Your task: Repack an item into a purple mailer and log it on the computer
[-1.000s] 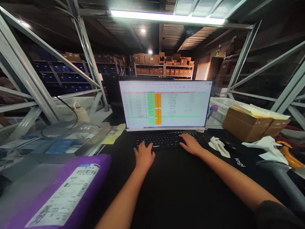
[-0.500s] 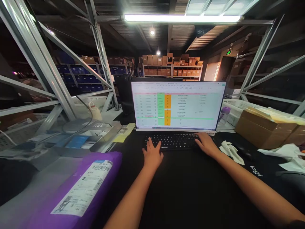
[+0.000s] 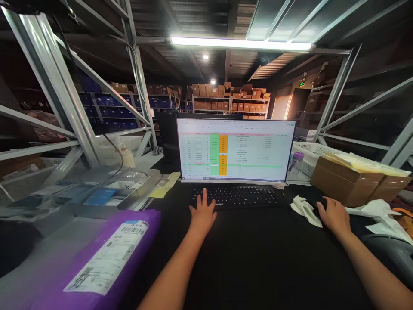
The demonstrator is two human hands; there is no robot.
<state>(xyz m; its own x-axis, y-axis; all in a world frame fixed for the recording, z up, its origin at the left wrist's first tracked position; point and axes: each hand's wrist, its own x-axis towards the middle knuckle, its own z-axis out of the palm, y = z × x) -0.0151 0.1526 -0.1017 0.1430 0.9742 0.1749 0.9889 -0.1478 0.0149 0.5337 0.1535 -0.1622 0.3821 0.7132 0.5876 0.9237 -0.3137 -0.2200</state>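
My left hand [image 3: 202,213] lies over the left end of a black keyboard [image 3: 245,196], fingers spread and holding nothing. Behind the keyboard, a monitor [image 3: 251,150] displays a spreadsheet with a green and an orange column. My right hand [image 3: 335,217] rests on the desk to the right, curved over the spot where the black computer mouse lay; the palm and fingers hide nearly all of it. A crumpled white tissue [image 3: 306,211] lies just left of that hand.
A purple parcel with a shipping label [image 3: 109,254] lies at the left front. Behind it is a grey tray [image 3: 129,204] with papers. Cardboard boxes [image 3: 345,178], a purple-capped bottle [image 3: 295,163] and white paper [image 3: 380,215] are at the right. Metal shelf posts [image 3: 61,86] flank the desk.
My right hand has left the keyboard's right end and moved right onto the mouse. My left hand stays over the keyboard. The view has tilted up slightly.
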